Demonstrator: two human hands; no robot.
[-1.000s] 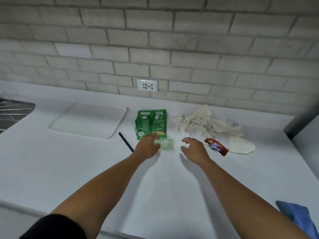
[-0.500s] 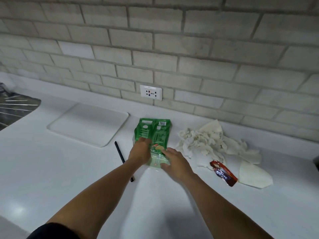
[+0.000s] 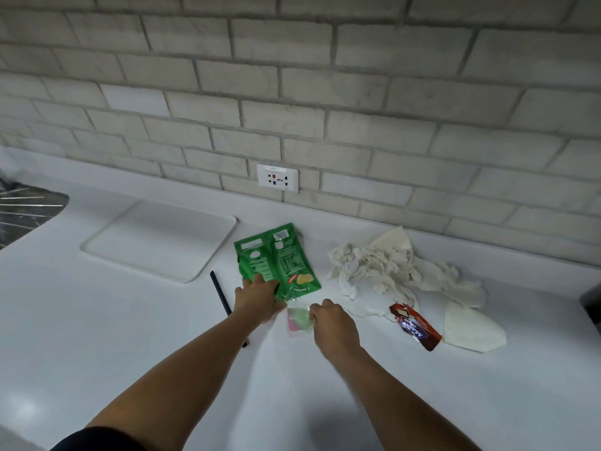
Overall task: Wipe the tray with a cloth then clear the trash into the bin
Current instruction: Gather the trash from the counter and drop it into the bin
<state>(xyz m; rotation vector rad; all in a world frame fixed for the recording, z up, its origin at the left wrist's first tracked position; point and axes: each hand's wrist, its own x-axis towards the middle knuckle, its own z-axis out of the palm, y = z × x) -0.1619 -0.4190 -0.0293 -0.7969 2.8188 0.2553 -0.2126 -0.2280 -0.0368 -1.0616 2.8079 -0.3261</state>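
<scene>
A white tray [image 3: 159, 237] lies flat on the counter at the left, with nothing on it. A green chip bag [image 3: 276, 260] lies in the middle; my left hand [image 3: 258, 299] presses on and grips its near edge. My right hand [image 3: 333, 323] pinches a small clear wrapper [image 3: 298, 320] with green and pink inside, just right of the left hand. A black straw [image 3: 221, 292] lies left of my left hand, partly under my forearm. Crumpled white paper napkins [image 3: 387, 271] and a red snack wrapper [image 3: 416, 325] lie to the right. No bin is in view.
A brick wall with a white socket [image 3: 277, 178] backs the white counter [image 3: 97, 336]. A steel sink drainer [image 3: 22, 211] sits at the far left edge. A dark object [image 3: 592, 302] shows at the right edge.
My head has moved closer and the view shifted left. My left hand went from the small wrapper onto the chip bag's near edge. My right hand closed on the small wrapper.
</scene>
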